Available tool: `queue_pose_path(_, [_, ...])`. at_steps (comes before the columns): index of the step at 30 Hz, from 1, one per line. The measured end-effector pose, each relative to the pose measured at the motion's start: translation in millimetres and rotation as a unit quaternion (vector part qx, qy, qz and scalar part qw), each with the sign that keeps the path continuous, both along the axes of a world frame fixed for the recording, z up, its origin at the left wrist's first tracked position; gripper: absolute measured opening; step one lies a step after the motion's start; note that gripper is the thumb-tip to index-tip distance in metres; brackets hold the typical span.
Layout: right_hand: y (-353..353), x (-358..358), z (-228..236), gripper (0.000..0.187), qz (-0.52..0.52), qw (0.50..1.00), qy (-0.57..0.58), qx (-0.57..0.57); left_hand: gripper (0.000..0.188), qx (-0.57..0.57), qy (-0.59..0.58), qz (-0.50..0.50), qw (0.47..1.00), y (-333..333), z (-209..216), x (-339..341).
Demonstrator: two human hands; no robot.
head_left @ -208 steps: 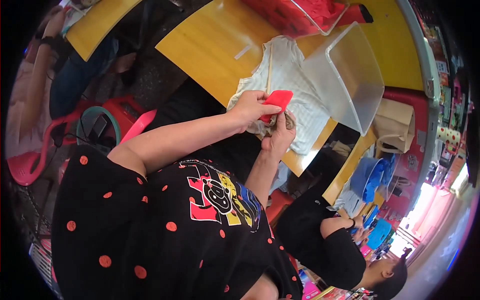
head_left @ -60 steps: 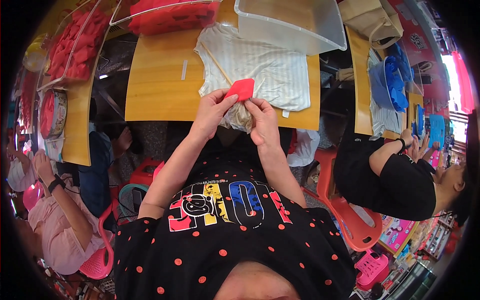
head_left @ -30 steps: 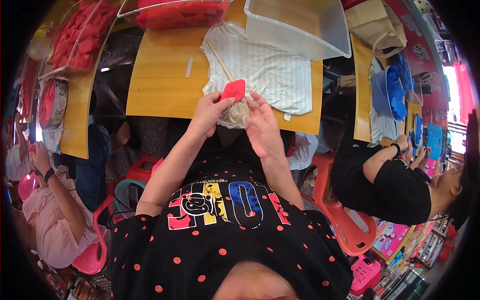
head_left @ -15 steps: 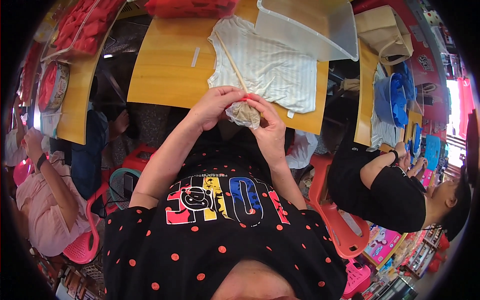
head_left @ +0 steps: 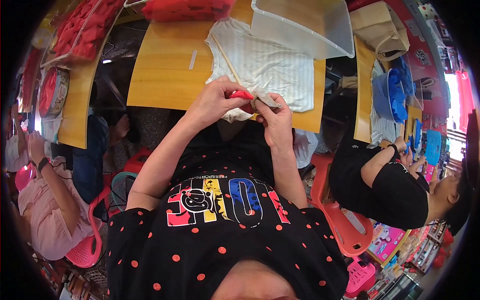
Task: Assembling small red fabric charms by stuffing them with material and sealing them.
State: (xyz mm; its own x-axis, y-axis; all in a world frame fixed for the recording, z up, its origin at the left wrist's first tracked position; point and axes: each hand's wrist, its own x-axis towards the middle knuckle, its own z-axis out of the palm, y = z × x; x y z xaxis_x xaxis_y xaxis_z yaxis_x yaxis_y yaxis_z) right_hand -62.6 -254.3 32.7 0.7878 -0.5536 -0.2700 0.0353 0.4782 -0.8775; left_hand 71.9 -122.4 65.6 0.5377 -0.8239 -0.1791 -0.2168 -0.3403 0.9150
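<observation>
In front of my body, above the near edge of the table, both hands meet. My left hand (head_left: 216,102) pinches a small red soft piece (head_left: 242,94) between thumb and fingers. My right hand (head_left: 277,120) grips a crumpled beige-white cloth (head_left: 268,100) beside the red piece. Part of a whitish crumpled cloth (head_left: 237,116) hangs below my left hand; whether it is the same cloth, I cannot tell. A thin wooden stick (head_left: 225,57) lies on a white striped garment (head_left: 285,62) spread on the table, its near end close to my fingers.
A translucent plastic bin (head_left: 300,34) stands at the table's far right, with a red-filled container (head_left: 187,10) at the far edge. More red pieces fill a clear bin (head_left: 82,30) on the left table. At right, a seated person (head_left: 395,190) works near a blue tub (head_left: 385,100).
My hands have moved slightly apart. The red piece now shows plainly in my left fingers, while my right hand has turned and holds the beige-white cloth higher.
</observation>
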Motion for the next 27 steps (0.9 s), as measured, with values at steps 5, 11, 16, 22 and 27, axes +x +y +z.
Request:
queue_pose_path(5, [3.3,3.5,14.0,0.037,0.0,1.0,0.019,0.019,0.017,-0.161,0.054,0.024,0.985,-2.6,-15.7,4.7])
queue_pose_path(11, [-2.5,0.5,2.5,0.032,0.02,1.0,0.019,-0.009,0.016,-0.222,0.345,0.054,0.91,-3.3,-30.6,-0.7])
queue_pose_path(16, [-3.6,1.2,3.7,0.025,0.063,0.998,-0.011,-0.024,0.015,-0.234,0.517,0.116,0.815,-2.7,-35.9,-2.3])
queue_pose_path(22, [-8.2,1.2,4.7,0.023,0.121,0.983,0.052,-0.125,0.019,-0.215,0.579,0.125,0.776,-5.3,-34.2,-3.9])
queue_pose_path(27, [-15.7,1.5,10.2,0.026,0.199,0.943,0.047,-0.262,0.019,-0.212,0.609,0.111,0.756,-4.3,-36.4,-2.7])
